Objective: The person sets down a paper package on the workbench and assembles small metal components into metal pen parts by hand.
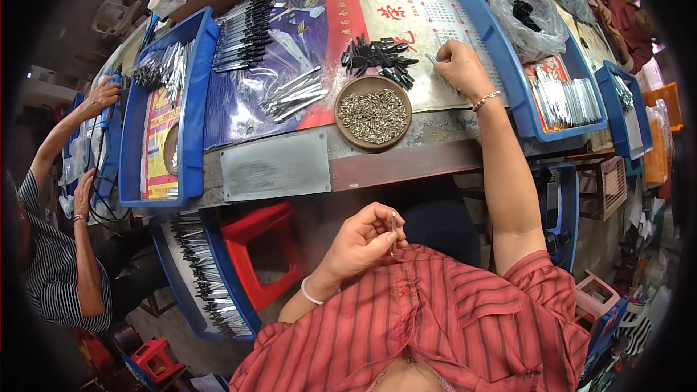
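Note:
Close to my chest, my left hand [367, 239] pinches a thin metal rod [393, 229] upright between thumb and fingers. My right hand [462, 71] reaches over the paper-covered table, its fingers closed around a small silvery piece [433, 59] that sticks out past them; the rest is hidden. Left of that hand lies a pile of black tapered parts [377, 56]. A round wooden bowl [340, 129] filled with small metal pieces [374, 116] stands by the table's near edge. Loose silver rods [294, 96] lie left of it. Behind them are rowed black-and-silver sticks [243, 33].
Blue trays flank the work area: the left tray [190, 167] holds rods, the right tray [534, 120] holds a plastic bag [528, 18] and silver rods. A red stool [265, 290] and another tray [250, 319] stand below. A co-worker [62, 261] works at left, another person at far right.

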Tool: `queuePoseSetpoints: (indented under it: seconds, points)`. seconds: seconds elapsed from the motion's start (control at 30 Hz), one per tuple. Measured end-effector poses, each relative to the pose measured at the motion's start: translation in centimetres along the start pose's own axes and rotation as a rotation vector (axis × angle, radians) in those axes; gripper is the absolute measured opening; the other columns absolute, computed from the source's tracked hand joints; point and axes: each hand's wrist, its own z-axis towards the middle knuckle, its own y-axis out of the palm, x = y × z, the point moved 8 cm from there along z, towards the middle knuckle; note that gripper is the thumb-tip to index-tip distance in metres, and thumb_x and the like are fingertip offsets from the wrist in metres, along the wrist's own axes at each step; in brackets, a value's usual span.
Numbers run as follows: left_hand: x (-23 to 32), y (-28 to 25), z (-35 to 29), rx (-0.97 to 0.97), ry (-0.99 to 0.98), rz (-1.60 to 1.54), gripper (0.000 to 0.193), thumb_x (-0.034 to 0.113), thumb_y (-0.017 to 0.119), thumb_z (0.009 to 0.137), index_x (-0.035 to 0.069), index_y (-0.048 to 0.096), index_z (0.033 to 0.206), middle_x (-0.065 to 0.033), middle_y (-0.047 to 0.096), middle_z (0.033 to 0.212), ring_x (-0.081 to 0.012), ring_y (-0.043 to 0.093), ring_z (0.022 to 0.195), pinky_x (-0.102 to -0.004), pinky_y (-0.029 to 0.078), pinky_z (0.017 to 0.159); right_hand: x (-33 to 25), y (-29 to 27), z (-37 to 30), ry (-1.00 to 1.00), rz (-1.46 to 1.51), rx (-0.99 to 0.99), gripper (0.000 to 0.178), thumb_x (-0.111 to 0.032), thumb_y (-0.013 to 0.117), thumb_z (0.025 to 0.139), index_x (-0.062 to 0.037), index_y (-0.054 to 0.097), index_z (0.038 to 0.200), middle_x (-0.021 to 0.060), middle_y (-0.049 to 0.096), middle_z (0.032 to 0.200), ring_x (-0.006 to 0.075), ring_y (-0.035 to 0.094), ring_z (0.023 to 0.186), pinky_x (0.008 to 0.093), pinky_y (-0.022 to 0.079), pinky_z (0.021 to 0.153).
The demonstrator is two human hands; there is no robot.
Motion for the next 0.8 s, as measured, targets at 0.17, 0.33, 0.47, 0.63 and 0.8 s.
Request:
queuePoseSetpoints:
  seconds: [0.17, 0.33, 0.47, 0.63, 0.8]
  points:
    - [0.0, -0.3, -0.7, 0.034, 0.039, -0.11, 0.016, 0.001, 0.045, 0.091, 0.0, 0.047, 0.107, -0.008, 0.055, 0.09, -0.0136, 0.06, 0.078, -0.0263, 0.049, 0.07, -0.8, -0.5, 0.5, -0.147, 0.013, 0.066, 0.014, -0.009, 0.059, 0.065, 0.0057, 0.058, 0.064, 0.0208, 0.061, 0.065, 0.0319, 0.061, 0.066, 0.0373, 0.049, 0.067]
    - [-0.6, -0.3, -0.8, 0.09, 0.039, -0.133, 0.015, 0.005, 0.046, 0.091, 0.001, 0.047, 0.105, -0.0075, 0.055, 0.083, -0.0115, 0.055, 0.065, -0.023, 0.046, 0.06, -1.0, 0.6, 0.5, -0.14, 0.058, -0.107, 0.018, -0.01, 0.059, 0.063, 0.0076, 0.057, 0.063, 0.0164, 0.056, 0.056, 0.0237, 0.054, 0.052, 0.0347, 0.046, 0.057]
    - [-0.8, -0.8, -0.7, 0.148, 0.045, -0.11, 0.015, 0.008, 0.048, 0.091, 0.003, 0.046, 0.105, -0.0073, 0.055, 0.076, -0.0068, 0.042, 0.051, -0.0176, 0.037, 0.049, -0.9, 0.1, 0.0, -0.121, 0.109, -0.058, 0.018, -0.011, 0.059, 0.064, 0.0069, 0.058, 0.065, 0.0161, 0.057, 0.057, 0.0207, 0.056, 0.052, 0.0345, 0.046, 0.056]
    - [-0.9, -1.0, -1.0, 0.147, 0.017, -0.157, 0.011, 0.006, 0.046, 0.092, 0.003, 0.049, 0.102, -0.0029, 0.054, 0.072, -0.0027, 0.038, 0.052, -0.0169, 0.032, 0.046, -0.4, -3.1, -2.8, -0.113, 0.151, 0.171, 0.017, -0.012, 0.059, 0.072, 0.0046, 0.058, 0.074, 0.0133, 0.059, 0.063, 0.0163, 0.056, 0.053, 0.0299, 0.047, 0.055]
    - [-1.8, -1.5, -0.8, 0.227, -0.002, -0.174, 0.012, 0.008, 0.051, 0.09, 0.0, 0.057, 0.097, -0.0055, 0.053, 0.065, -0.0014, 0.03, 0.043, -0.016, 0.023, 0.039, -2.7, -5.4, -10.1, -0.224, 0.619, 0.373, 0.009, -0.004, 0.061, 0.08, 0.0029, 0.057, 0.084, 0.0064, 0.064, 0.075, 0.0065, 0.054, 0.06, 0.0207, 0.044, 0.056]
